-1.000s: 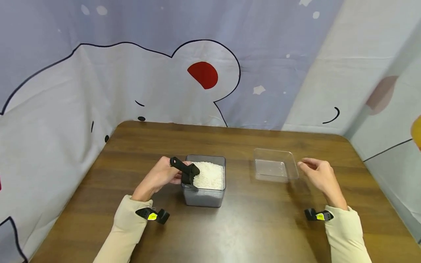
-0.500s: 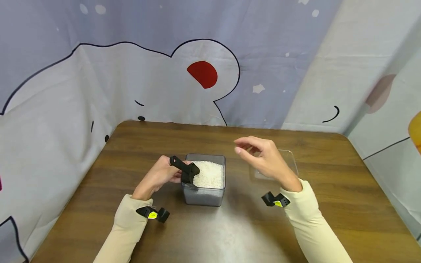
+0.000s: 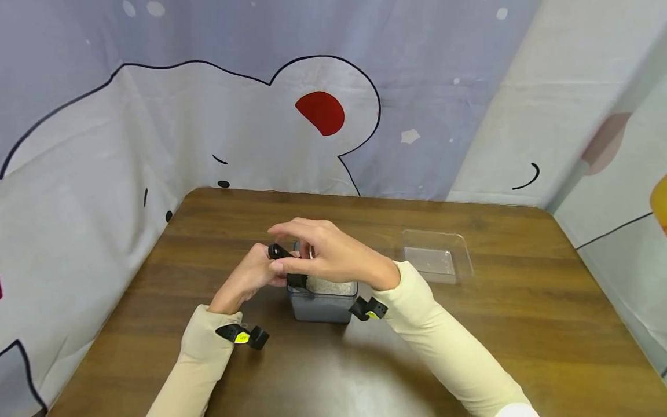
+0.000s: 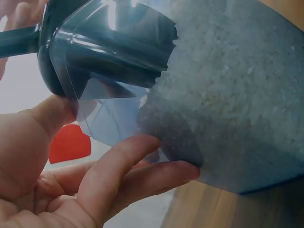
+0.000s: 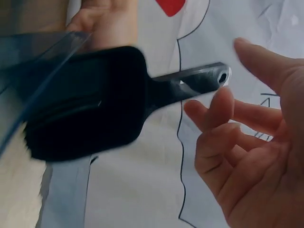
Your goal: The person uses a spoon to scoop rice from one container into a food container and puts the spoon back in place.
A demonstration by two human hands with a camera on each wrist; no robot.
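Observation:
A translucent grey square container (image 3: 320,308) filled with white rice (image 4: 228,80) stands on the table. A black scoop (image 5: 95,102) rests in it at the left side, its blade partly in the rice and its handle (image 5: 192,83) sticking out over the rim. My left hand (image 3: 250,275) grips the container's left wall, with the thumb at the rim and fingers pressed along the outside. Above the container, my right hand (image 3: 339,252) hovers with thumb and fingers spread on either side of the scoop's handle end. In the head view this hand hides much of the rice.
A clear shallow plastic box (image 3: 464,258) stands on the brown wooden table (image 3: 521,289), right of the container. Behind the table hangs a printed cloth (image 3: 234,127). Each wrist carries a small black camera.
My right hand has moved left from beside the clear box, passing in front of it, to the scoop's handle. The left hand keeps its grip on the container.

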